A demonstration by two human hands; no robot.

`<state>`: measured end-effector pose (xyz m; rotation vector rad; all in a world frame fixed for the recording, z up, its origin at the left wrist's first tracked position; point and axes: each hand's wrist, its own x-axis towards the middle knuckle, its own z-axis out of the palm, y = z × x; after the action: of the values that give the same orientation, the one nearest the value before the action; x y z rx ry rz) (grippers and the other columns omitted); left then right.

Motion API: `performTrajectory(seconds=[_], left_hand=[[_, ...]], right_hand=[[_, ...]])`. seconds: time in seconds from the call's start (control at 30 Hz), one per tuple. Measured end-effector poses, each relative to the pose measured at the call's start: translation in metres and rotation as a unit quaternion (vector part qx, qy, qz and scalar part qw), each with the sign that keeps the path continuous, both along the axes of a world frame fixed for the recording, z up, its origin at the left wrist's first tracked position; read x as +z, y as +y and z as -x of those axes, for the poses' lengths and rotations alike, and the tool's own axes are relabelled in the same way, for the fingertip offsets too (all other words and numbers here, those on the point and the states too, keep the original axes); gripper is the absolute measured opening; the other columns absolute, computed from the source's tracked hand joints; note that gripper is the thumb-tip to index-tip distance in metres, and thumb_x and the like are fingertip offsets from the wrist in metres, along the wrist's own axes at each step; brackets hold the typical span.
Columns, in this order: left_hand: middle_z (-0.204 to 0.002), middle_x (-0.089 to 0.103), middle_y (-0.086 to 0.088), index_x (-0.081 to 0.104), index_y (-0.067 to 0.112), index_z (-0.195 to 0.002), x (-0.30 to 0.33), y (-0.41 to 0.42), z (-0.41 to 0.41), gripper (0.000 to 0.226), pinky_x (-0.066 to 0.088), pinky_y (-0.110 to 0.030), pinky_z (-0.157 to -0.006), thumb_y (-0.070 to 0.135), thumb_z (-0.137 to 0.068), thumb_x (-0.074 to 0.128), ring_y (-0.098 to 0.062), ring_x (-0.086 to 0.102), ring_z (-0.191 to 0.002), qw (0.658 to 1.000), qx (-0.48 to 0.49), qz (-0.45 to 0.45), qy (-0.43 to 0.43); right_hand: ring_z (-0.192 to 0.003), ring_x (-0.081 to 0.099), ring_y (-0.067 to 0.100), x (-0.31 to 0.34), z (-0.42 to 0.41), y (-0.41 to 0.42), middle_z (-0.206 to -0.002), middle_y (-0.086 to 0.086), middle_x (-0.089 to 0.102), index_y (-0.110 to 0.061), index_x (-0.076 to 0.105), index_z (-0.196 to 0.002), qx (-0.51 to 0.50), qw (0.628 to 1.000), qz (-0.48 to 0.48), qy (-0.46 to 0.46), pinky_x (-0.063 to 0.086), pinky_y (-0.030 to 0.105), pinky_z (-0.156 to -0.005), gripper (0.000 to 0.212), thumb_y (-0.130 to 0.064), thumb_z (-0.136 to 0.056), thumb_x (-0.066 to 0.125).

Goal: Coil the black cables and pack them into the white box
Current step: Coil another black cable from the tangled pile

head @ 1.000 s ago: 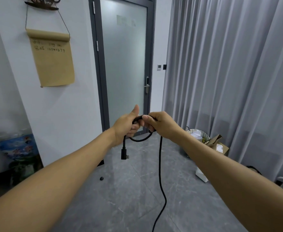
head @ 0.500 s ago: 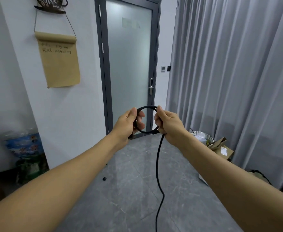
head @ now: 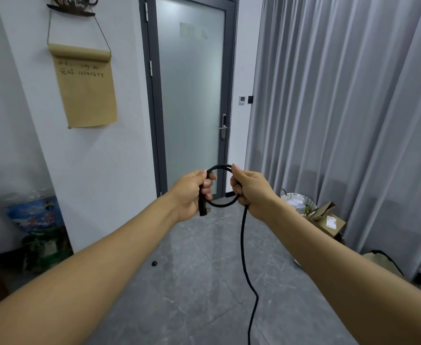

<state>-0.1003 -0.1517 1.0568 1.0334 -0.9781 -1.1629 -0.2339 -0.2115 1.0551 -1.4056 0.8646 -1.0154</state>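
Cable: we held the black cable (head: 243,245) before the glass door (head: 192,95), one loop formed.
Left hand (head: 192,192): fingers curled round the plug end.
Right hand (head: 250,189): fingers pinched the loop.
Advice: we judged matching loop sizes best.
White box: unseen.

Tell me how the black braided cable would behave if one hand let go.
The black braided cable is probably floppy: its tail hangs slack in soft bends. The loop between left hand and right hand would likely spring open.

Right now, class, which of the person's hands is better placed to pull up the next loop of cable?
Right. The right hand grips where the black cable trails downward; the left hand holds the first loop and plug end.
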Motion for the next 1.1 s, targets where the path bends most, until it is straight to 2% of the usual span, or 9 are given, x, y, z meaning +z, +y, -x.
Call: performTrajectory(seconds=[0.1,0.27,0.4,0.5,0.6,0.73,0.83,0.93,1.1], left_hand=[[-0.047,0.029,0.008,0.049,0.011,-0.077,-0.004,-0.002,0.004,0.038,0.026,-0.016,-0.040,0.027,-0.105,0.028,-0.005,0.023,-0.040,0.999,0.008,-0.009,0.030],[-0.047,0.023,0.010,0.046,0.015,-0.071,-0.005,0.002,0.005,0.040,0.021,-0.014,-0.036,0.038,-0.101,0.034,-0.003,0.020,-0.037,1.000,-0.021,-0.010,0.010],[-0.044,0.022,0.011,0.041,0.016,-0.067,-0.005,-0.001,-0.003,0.041,0.018,-0.014,-0.033,0.036,-0.101,0.035,-0.003,0.018,-0.035,1.000,-0.008,-0.005,0.028],[-0.040,0.022,0.011,0.039,0.016,-0.066,-0.008,-0.004,-0.015,0.040,0.016,-0.013,-0.031,0.033,-0.102,0.035,-0.002,0.018,-0.031,0.997,0.033,-0.007,0.071],[-0.037,0.024,0.012,0.038,0.016,-0.066,-0.010,-0.006,-0.037,0.040,0.015,-0.013,-0.029,0.031,-0.102,0.036,-0.001,0.019,-0.029,0.987,0.095,-0.004,0.127],[-0.035,0.026,0.012,0.040,0.016,-0.066,-0.011,-0.005,-0.069,0.039,0.015,-0.014,-0.028,0.031,-0.102,0.038,-0.003,0.018,-0.026,0.965,0.202,-0.009,0.167],[-0.035,0.027,0.012,0.041,0.016,-0.067,-0.013,-0.005,-0.084,0.038,0.016,-0.015,-0.029,0.033,-0.102,0.039,-0.004,0.019,-0.027,0.948,0.259,-0.012,0.187],[-0.039,0.028,0.010,0.042,0.016,-0.067,-0.013,-0.005,-0.089,0.039,0.019,-0.015,-0.031,0.035,-0.102,0.038,-0.004,0.020,-0.028,0.944,0.292,-0.012,0.150],[-0.059,0.029,0.002,0.041,0.016,-0.071,-0.019,-0.008,-0.072,0.039,0.032,-0.022,-0.051,0.037,-0.103,0.030,-0.012,0.028,-0.049,0.949,0.308,0.029,-0.054]], right_hand=[[-0.038,0.021,0.008,-0.002,0.000,0.002,-0.046,-0.003,0.036,-0.011,0.050,-0.060,0.004,1.000,-0.002,0.013,0.018,0.017,-0.036,0.045,-0.038,-0.096,0.048],[-0.041,0.022,0.009,-0.004,0.002,0.000,-0.048,-0.002,0.037,-0.012,0.051,-0.061,0.023,0.999,-0.014,0.020,0.017,0.019,-0.038,0.045,-0.042,-0.095,0.049],[-0.040,0.031,0.008,-0.011,-0.001,-0.003,-0.054,0.001,0.053,-0.010,0.062,-0.068,0.043,0.999,-0.002,0.021,0.023,0.017,-0.037,0.041,-0.038,-0.096,0.049],[-0.048,0.035,0.011,-0.023,0.001,-0.010,-0.066,0.005,0.053,-0.005,0.065,-0.080,0.041,0.999,0.011,0.009,0.028,0.017,-0.040,0.025,-0.022,-0.095,0.054],[-0.053,0.036,0.013,-0.037,0.013,-0.017,-0.064,0.005,0.046,0.003,0.066,-0.087,0.019,0.998,0.041,0.054,0.029,0.018,-0.044,0.015,-0.010,-0.090,0.059],[-0.051,0.038,0.012,-0.051,0.031,-0.030,-0.056,0.003,0.045,-0.006,0.066,-0.072,-0.017,0.990,0.081,0.115,0.032,0.019,-0.047,0.016,-0.013,-0.086,0.066],[-0.052,0.038,0.013,-0.056,0.038,-0.040,-0.057,0.003,0.046,-0.004,0.067,-0.075,-0.039,0.990,0.081,0.113,0.032,0.021,-0.048,0.014,-0.014,-0.084,0.068],[-0.052,0.041,0.012,-0.055,0.039,-0.042,-0.059,0.002,0.052,-0.009,0.067,-0.075,-0.038,0.979,0.120,0.158,0.033,0.019,-0.047,0.014,-0.018,-0.085,0.068],[-0.059,0.048,0.011,-0.039,0.023,-0.029,-0.068,0.004,0.061,-0.003,0.070,-0.079,-0.043,0.901,0.280,0.329,0.039,0.017,-0.053,0.016,-0.017,-0.086,0.067]])
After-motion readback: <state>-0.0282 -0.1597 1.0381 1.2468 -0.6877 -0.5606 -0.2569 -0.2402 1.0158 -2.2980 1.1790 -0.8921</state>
